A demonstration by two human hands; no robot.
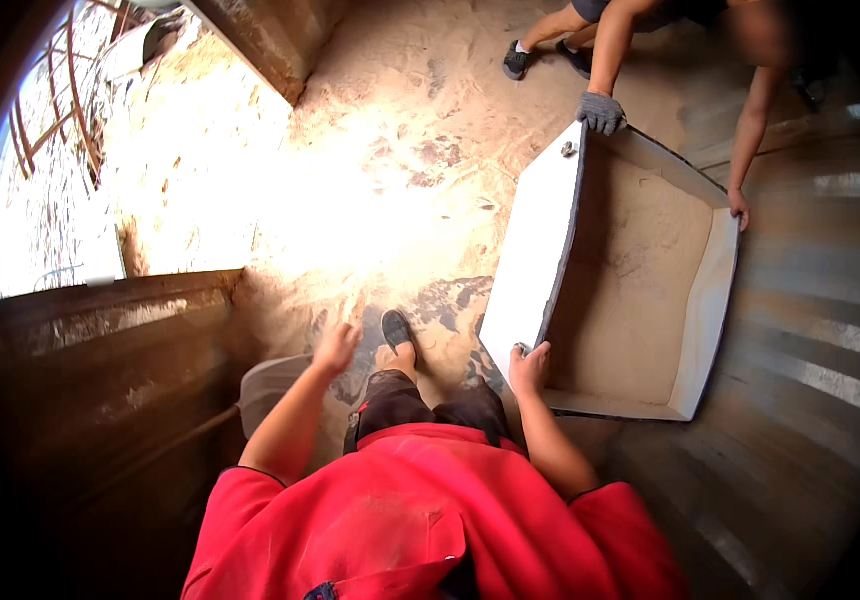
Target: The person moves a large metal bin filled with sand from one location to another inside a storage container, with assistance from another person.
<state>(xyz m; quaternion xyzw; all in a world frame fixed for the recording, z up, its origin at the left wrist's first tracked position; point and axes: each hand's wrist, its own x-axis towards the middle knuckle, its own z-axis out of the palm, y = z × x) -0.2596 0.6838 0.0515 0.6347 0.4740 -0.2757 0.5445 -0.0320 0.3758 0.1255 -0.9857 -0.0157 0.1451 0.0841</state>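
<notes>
A large, deep box with white outer sides (pixel 535 250) stands tilted at my right, its inside coated with sandy dust. My right hand (pixel 528 368) is closed on the near end of its upper left edge, beside a small metal fitting. My left hand (pixel 337 348) hangs apart from the box, with fingers curled and nothing visible in them. Across from me, another person's grey-gloved hand (pixel 602 113) grips the far corner of that edge. The same person's bare hand (pixel 739 210) holds the box's right rim.
Sandy, patchy floor (pixel 420 130) lies ahead, brightly lit by a wide opening. A rusty metal wall (pixel 110 350) stands at left, with a grey shovel-like blade (pixel 268 392) near my left forearm. Corrugated metal (pixel 820 300) runs along the right. The other person's shoe (pixel 516 60) is beyond the box.
</notes>
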